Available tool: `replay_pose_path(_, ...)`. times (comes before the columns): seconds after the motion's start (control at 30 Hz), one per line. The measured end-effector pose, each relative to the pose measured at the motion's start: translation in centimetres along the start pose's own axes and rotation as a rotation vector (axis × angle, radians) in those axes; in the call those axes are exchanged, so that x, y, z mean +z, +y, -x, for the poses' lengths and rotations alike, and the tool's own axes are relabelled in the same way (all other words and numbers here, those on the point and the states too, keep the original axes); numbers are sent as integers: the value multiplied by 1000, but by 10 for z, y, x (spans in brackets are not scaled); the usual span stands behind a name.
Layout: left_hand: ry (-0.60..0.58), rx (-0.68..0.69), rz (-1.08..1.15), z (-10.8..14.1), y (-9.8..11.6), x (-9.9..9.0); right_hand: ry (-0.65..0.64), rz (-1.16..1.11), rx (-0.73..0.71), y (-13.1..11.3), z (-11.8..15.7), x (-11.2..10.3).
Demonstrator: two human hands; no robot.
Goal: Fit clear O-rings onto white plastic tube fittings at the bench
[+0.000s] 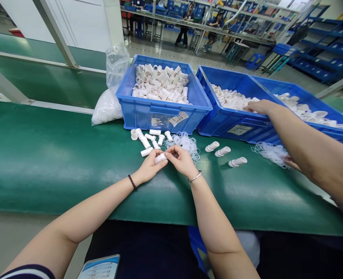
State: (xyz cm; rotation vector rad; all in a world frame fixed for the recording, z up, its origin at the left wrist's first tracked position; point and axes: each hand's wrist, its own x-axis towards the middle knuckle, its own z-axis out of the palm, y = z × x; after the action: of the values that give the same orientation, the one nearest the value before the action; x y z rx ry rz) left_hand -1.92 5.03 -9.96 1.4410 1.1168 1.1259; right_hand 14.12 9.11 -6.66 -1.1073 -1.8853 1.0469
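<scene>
White tube (160, 158), pinched by left fingers (161, 165) and right fingers (174, 150), between worktop's (72, 162) near and far edges.

Nothing readable. Worn sticker (178, 118) on blue bin (136, 112), 12 o'clock: illegible. Pale label (239, 130) on next bin (218, 121), 3 o'clock: same. Badge (100, 268), 7 o'clock: too blurred.

Navy sleeve (28, 267), white-striped hem
Left hand (149, 169) with dark beaded bracelet (132, 182), right hand (183, 162) with silver bangle (195, 177); blue-and-white badge (100, 267) against dark clothing (148, 248).
</scene>
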Motion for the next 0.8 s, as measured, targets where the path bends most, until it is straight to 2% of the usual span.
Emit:
replay_pose_path(0.17, 50, 33, -138, 2, 4, -4, -20, 54, -21, -3, 2, 1)
replay_pose_path(0.33, -53, 84, -252, 4, 8, -3, -28, 76, -72, -1, 1, 0)
replay_pose_path(0.47, -104, 121, -357, 5, 10, -4, -53, 22, -47, 4, -1, 2)
replay_pose_path(0.53, -111, 183, -371, 4, 9, -5, -76, -112, 19, 6, -2, 3)
replay_pose_path(0.63, -107, 279, -326, 4, 8, -6, -132, -394, 220, 6, -3, 5)
replay_pose_path(0.73, -64, 243, -235, 5, 8, -6, -178, -597, 405, 4, -2, 7)
replay_pose_path(0.8, -45, 176, -150, 5, 8, -4, -185, -667, 454, 3, -1, 8)
